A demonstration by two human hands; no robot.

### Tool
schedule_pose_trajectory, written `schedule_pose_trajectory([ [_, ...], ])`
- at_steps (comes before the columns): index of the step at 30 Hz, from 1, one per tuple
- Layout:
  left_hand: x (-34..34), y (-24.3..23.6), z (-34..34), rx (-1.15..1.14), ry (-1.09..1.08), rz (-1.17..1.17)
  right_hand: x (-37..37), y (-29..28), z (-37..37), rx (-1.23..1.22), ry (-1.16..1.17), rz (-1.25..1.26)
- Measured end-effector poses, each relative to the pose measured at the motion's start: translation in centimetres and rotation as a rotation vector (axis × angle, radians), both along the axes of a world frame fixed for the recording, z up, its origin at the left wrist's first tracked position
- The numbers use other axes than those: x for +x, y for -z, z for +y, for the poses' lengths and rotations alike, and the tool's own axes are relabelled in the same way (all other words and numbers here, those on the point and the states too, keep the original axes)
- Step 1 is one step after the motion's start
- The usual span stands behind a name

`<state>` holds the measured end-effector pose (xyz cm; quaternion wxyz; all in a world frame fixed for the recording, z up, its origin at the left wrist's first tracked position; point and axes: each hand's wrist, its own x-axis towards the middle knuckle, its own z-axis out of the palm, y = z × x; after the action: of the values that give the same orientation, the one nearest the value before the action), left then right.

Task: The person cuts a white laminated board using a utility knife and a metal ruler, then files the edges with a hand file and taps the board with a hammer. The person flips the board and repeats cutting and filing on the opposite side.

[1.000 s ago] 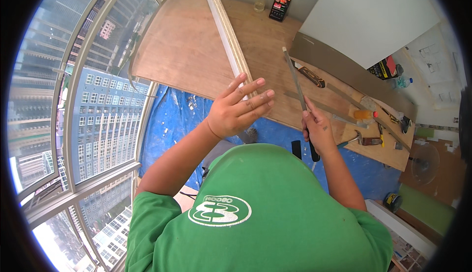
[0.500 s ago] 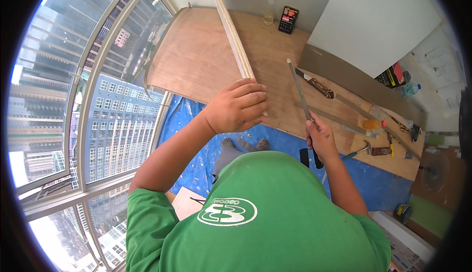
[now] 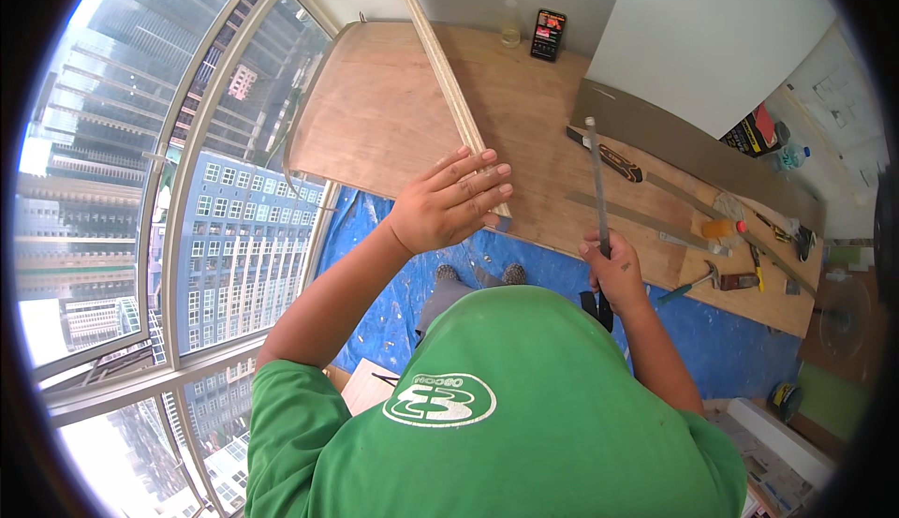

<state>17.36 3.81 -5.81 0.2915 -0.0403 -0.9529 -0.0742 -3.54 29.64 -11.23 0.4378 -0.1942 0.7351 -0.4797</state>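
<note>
My left hand [image 3: 448, 198] lies with fingers extended across the near end of a long, pale layered wooden strip [image 3: 435, 68], which crosses a plywood work surface [image 3: 365, 106]. In my right hand [image 3: 613, 274], to the right of my left hand, is a long narrow metal bar-like tool [image 3: 596, 176] with a dark lower end, gripped upright and pointing away from me; I cannot make out exactly what it is. Beside it lie an orange-and-black handled cutting tool [image 3: 618, 160] and long flat metal strips [image 3: 637, 220].
A hammer [image 3: 693, 283], orange bottle [image 3: 719, 229] and small tools crowd the right of the surface. A phone [image 3: 548, 35] and clear container stand at the back. A white panel [image 3: 707, 31] leans right. Tall windows [image 3: 112, 181] line the left. Blue sheeting [image 3: 712, 359] covers the floor.
My left hand curled over the strip, then flattened out again on it. The metal tool in my right hand has swung right to point more straight ahead.
</note>
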Motion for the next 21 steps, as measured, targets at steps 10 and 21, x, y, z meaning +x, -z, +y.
schedule_pose_trajectory([
  [10, -0.1, 0.9, -1.4, 0.051, -0.08, -0.068, -0.7, -0.5, -1.0, -0.072, -0.04, -0.046],
  [21, -0.3, 1.5, -0.4, 0.147, -0.112, -0.002, -0.5, -0.4, -0.8, -0.09, -0.004, -0.086],
])
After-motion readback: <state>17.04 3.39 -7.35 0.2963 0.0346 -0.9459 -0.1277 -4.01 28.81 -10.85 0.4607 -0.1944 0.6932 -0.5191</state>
